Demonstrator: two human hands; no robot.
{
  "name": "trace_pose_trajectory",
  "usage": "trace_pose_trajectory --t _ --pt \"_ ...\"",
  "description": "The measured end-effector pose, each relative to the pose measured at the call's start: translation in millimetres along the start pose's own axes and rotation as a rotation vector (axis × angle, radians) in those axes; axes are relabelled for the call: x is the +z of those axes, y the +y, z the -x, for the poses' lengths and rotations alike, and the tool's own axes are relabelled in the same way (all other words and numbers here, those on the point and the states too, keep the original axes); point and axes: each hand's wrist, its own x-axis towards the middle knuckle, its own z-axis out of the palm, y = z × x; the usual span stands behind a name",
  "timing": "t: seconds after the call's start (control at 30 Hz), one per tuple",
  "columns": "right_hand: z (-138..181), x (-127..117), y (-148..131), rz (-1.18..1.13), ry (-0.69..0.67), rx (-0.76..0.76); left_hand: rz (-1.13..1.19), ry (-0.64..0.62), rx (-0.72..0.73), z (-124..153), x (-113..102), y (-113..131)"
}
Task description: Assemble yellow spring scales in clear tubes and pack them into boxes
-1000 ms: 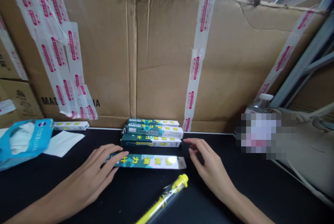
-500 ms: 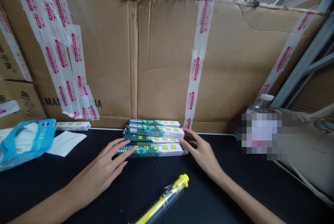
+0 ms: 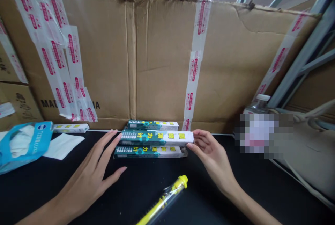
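Observation:
A slim green-and-white carton (image 3: pixel 159 137) with yellow printed squares is raised over a small stack of like cartons. My right hand (image 3: pixel 210 153) pinches its right end between thumb and fingers. At its left end, my left hand (image 3: pixel 91 169) has its fingers stretched out and the thumb well apart; the fingertips meet or nearly meet the carton's edge. Below and in front lies another carton (image 3: pixel 157 152), and a further carton (image 3: pixel 153 125) sits behind. Nearer to me, a clear tube with a yellow cap (image 3: pixel 183 181) holds a yellow spring scale (image 3: pixel 154 211).
A tall cardboard wall (image 3: pixel 162 60) stands behind the black tabletop (image 3: pixel 110 207). To the left are a blue tissue pack (image 3: pixel 43 141), a white tissue (image 3: pixel 64 146) and another carton (image 3: pixel 72 128). A capped bottle (image 3: pixel 261 101), partly blurred, and a beige bag (image 3: pixel 306 155) are on the right.
One carton has come up off the stack toward me, its right end in my right hand. My left hand has drawn back slightly left, its thumb spreading away from the fingers.

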Motion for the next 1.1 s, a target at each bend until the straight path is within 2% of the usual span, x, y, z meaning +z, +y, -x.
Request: trace_pose_trajectory --t 0.1,0.2,0.33,0.43,0.6,0.73,0.87,0.97,1.1 --pt "20.6 13.6 -17.4 -0.042 -0.055 0.026 -0.103 0.057 0.154 1.4 -5.5 3.2" --pt "37.7 25.6 -26.3 -0.158 -0.127 0.106 -0.15 0.031 0.22 4.8 -9.0 4.0" --pt "45.4 31.0 -24.5 -0.232 -0.178 0.21 -0.084 -0.001 0.178 8.2 -8.7 0.6" --pt "44.8 30.2 -19.2 -0.268 -0.169 0.261 0.018 0.001 0.146 10.2 -8.2 -1.7" --pt "42.9 27.0 -13.9 -0.239 -0.158 0.31 0.151 -0.077 0.054 15.8 -10.3 -5.6" --pt "40.6 22.5 -19.8 -0.283 -0.152 0.351 0.238 -0.071 -0.015 15.5 -8.6 -7.9" --pt "39.7 19.2 -27.8 -0.386 -0.189 0.46 0.334 -0.078 -0.1 10.7 -4.6 -7.6" --pt "40.6 18.1 -29.1 -0.33 -0.211 0.374 0.38 -0.087 -0.098 8.8 -3.6 -6.8" --pt "41.9 15.9 -28.1 -0.002 -0.206 0.031 0.407 -0.078 -0.094 9.5 -3.6 -6.8"
